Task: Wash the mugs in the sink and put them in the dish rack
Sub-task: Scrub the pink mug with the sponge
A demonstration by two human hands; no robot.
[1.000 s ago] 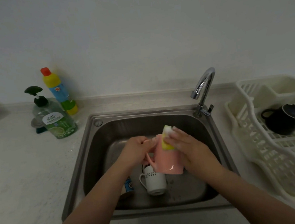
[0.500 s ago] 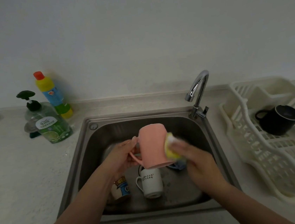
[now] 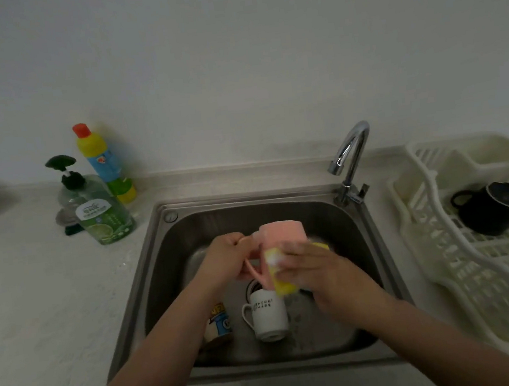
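Over the steel sink [image 3: 159, 260] my left hand [image 3: 225, 256] grips a pink mug [image 3: 280, 234] by its handle, the mug held upside down. My right hand [image 3: 315, 268] holds a yellow sponge [image 3: 280, 280] with white foam and presses it against the mug's side. On the sink floor a white mug [image 3: 268, 315] stands upside down, and a mug with a blue cartoon print [image 3: 219, 323] lies partly hidden under my left forearm. A black mug [image 3: 493, 208] lies on its side in the white dish rack [image 3: 478, 278] at the right.
A chrome tap [image 3: 352, 156] stands at the sink's back right corner; no water is seen running. On the counter at the back left stand a green pump soap bottle [image 3: 99, 210] and a yellow bottle with a red cap [image 3: 102, 162].
My right hand has slid the sponge from the mug's right side round to its front and lower part. The left hand has turned the mug a little, its handle now pointing down-left.
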